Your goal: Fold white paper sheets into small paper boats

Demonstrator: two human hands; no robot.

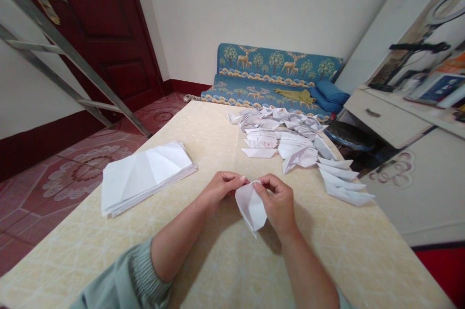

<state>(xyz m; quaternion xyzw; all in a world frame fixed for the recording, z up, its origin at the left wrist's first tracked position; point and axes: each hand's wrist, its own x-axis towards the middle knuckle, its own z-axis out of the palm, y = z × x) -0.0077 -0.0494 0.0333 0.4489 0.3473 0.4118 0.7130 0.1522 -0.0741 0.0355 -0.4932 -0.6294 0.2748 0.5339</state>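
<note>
Table (203,144) beneath your work. Paper stack (148,176) at 10 o'clock from held paper (254,209), folded papers (279,140) at 1. Your right hand (279,200) pinches its upper right edge; left hand (223,187) pinches near upper left. Step looks mid-fold; next move likely calls for pressing crease. Held paper: above table, long axis roughly 12 to 6, loose tip towards 6.

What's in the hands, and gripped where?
Folded paper, pinched at its upper edge: left hand at the upper left, right hand at the upper right.
</note>
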